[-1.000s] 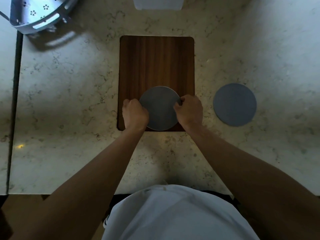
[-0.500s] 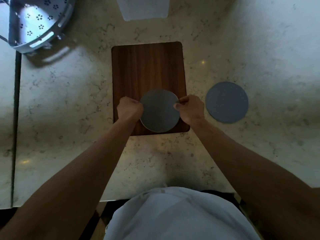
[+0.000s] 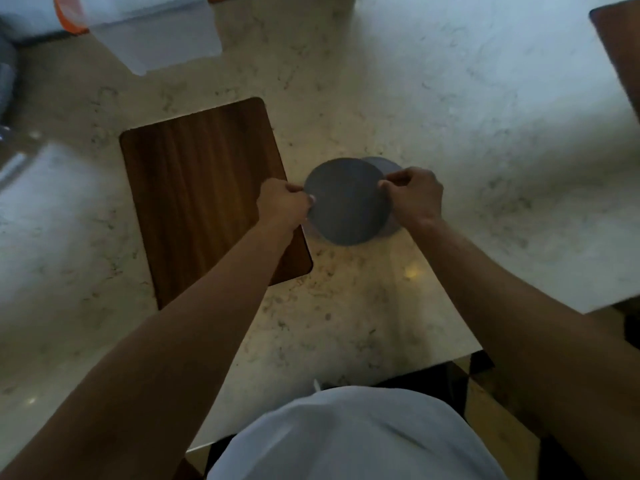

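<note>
Grey disc (image 3: 348, 202) in the pinch of left hand (image 3: 282, 202) and right hand (image 3: 414, 195), over second disc (image 3: 385, 163); pale tub (image 3: 166, 39) beyond

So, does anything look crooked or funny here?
Only a little. The grey disc pinched by the left hand and right hand is off-centre over the second disc on the counter, so the lower one's edge peeks out on the far right side. Nothing looks spilled or broken.

Wooden board (image 3: 204, 199) on marble counter (image 3: 450, 98); perhaps 1 tub (image 3: 166, 36).
</note>
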Available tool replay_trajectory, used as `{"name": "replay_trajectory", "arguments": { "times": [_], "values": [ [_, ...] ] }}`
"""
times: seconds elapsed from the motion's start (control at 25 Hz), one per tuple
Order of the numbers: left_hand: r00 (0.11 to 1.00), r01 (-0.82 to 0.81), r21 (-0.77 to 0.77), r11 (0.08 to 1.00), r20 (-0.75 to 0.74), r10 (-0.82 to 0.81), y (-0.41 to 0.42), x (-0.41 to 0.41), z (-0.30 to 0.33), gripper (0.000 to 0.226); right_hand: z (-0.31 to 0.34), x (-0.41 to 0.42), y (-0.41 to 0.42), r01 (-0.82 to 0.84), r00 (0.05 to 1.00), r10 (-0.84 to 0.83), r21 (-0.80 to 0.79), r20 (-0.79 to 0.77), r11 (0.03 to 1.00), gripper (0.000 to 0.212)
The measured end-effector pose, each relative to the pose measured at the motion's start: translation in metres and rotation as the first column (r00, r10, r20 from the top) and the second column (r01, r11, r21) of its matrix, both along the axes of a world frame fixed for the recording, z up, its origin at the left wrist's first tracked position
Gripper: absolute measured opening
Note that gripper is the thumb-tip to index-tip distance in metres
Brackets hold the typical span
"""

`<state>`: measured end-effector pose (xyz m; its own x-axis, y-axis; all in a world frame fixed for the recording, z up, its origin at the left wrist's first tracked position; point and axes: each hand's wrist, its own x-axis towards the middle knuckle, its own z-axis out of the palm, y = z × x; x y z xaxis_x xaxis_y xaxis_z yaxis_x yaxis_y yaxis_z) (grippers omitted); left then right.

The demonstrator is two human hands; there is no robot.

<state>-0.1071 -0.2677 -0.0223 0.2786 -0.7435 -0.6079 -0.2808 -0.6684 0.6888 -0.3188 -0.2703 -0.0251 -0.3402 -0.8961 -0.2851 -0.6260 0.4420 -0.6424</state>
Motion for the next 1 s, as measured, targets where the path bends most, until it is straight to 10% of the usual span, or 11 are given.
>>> {"name": "replay_trajectory", "arguments": {
  "times": [1.0],
  "values": [
    [0.900, 0.235, -0.059, 0.970, 0.390, -0.194, -0.011, -0.070, -0.015, 0.022, -0.027, -0.049, -0.006, -0.088, 0.978, 0.091, 0.021, -0.187, 0.996, 0.033]
  ]
}}
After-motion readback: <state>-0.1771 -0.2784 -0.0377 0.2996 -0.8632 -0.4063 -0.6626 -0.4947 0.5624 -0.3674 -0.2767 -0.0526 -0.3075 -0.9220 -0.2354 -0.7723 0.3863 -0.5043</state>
